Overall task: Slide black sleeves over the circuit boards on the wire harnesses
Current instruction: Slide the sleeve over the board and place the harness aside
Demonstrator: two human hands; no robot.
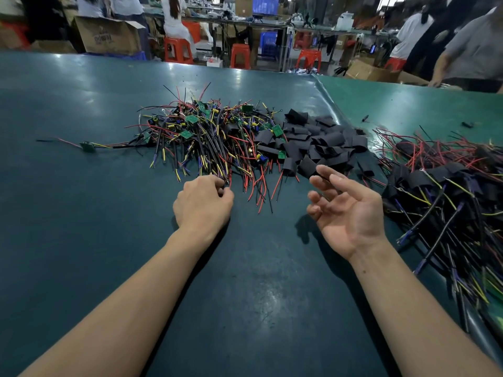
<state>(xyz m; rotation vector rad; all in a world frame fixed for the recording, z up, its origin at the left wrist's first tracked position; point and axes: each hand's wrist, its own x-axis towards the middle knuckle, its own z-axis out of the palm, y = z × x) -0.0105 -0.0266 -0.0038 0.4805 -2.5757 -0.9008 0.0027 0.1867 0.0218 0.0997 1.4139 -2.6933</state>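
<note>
Black sleeves (313, 142): heaped beside unsleeved wire harnesses (206, 131) for reach; left hand (202, 204) fingers pinch wire ends, right hand (345, 210) fingers apart, empty.

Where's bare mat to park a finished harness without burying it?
Bare green mat left of the left hand, running up to the lone harness; also the strip between both forearms, and the far mat behind the unsleeved harness pile. Crowded: that pile, the black sleeves against it, and the sleeved harnesses right of the right hand.
</note>
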